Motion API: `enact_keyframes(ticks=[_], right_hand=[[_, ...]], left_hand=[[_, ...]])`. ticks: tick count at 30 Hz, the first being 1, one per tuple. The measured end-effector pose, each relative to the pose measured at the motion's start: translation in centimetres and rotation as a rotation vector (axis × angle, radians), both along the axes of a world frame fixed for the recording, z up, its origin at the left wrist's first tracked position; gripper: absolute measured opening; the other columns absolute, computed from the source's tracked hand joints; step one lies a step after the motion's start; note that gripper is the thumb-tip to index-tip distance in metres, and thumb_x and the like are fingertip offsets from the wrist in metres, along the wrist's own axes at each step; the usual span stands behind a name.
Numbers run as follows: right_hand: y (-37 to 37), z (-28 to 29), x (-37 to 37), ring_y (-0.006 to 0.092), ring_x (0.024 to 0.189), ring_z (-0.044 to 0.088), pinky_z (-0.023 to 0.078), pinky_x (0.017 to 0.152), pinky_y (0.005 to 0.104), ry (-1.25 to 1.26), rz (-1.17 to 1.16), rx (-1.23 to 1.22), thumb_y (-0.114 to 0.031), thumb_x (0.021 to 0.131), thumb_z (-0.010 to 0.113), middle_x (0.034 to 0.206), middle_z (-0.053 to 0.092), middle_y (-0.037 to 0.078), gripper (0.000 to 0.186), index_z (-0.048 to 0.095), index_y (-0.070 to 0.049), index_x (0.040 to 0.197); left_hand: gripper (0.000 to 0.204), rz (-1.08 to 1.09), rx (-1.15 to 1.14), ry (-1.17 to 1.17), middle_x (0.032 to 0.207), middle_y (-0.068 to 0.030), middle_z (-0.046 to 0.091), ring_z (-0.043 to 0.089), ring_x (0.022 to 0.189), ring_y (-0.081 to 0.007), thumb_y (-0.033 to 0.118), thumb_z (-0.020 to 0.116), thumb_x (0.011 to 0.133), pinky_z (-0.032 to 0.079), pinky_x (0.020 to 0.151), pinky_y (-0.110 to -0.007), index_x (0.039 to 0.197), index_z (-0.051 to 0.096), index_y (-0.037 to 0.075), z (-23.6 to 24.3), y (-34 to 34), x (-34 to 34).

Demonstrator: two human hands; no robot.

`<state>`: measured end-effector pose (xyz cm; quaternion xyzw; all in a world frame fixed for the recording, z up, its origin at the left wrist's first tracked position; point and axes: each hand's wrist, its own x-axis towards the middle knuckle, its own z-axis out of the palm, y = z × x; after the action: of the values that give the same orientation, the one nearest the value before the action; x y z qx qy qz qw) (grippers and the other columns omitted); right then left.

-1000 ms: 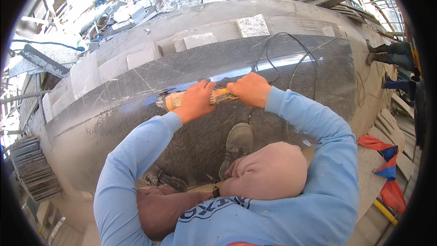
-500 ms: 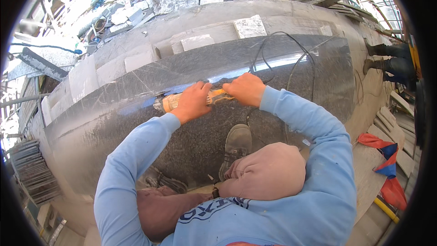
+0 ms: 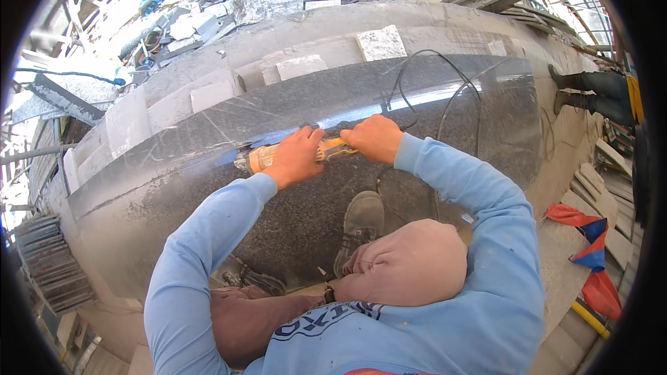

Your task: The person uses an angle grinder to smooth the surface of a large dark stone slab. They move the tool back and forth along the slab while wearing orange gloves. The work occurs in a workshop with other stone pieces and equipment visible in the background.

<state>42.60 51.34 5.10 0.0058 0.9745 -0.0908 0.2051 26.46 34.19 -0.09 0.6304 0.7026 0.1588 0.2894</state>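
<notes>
A yellow angle grinder [image 3: 262, 157] lies level over a dark polished stone slab [image 3: 292, 222], its metal head toward the left. My left hand [image 3: 297, 157] wraps round the grinder's body just behind the head. Its rear handle is gripped by my right hand [image 3: 375, 138]. The grinder's disc is hidden, so I cannot tell whether it touches the slab. A black cable [image 3: 445, 107] loops over the slab beyond my right hand. Both my shoes [image 3: 363, 217] rest on the slab's near part.
Pale stone blocks [image 3: 381, 42] line the slab's far side. Broken stone and offcuts [image 3: 198, 24] are heaped beyond. Another person's legs [image 3: 594, 90] stand at the right. A red and blue cloth [image 3: 590, 250] lies near stacked slabs at right; dark strips [image 3: 52, 264] are piled at left.
My hands and the grinder stay almost in place, with only a very slight shift. The other person's legs at the right have moved slightly.
</notes>
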Motion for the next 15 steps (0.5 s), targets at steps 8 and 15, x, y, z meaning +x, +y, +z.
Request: enact_keyframes(ticks=[8,15], right_hand=[[1.3,5.3,0.7,0.0302,0.075,0.073,0.056,0.063,0.0447,-0.131,-0.01,0.028,-0.012,0.086,0.068,0.077,0.071,0.01,0.014,0.063,-0.008,0.098],[1.3,1.8,1.2,0.0301,0.074,0.073,0.056,0.063,0.0439,-0.074,-0.003,0.051,-0.013,0.087,0.068,0.077,0.071,0.009,0.015,0.062,-0.008,0.099]], left_hand=[[0.069,0.012,0.15,-0.064,0.108,-0.0156,0.06,0.062,0.105,-0.0351,0.02,0.086,0.066,0.052,0.088,-0.045,0.125,0.055,0.005,1.1,1.3,1.6],[0.07,0.0,0.102,-0.035,0.108,-0.0158,0.06,0.062,0.103,-0.0353,0.022,0.086,0.066,0.052,0.087,-0.046,0.126,0.055,0.005,0.3,1.3,1.4]])
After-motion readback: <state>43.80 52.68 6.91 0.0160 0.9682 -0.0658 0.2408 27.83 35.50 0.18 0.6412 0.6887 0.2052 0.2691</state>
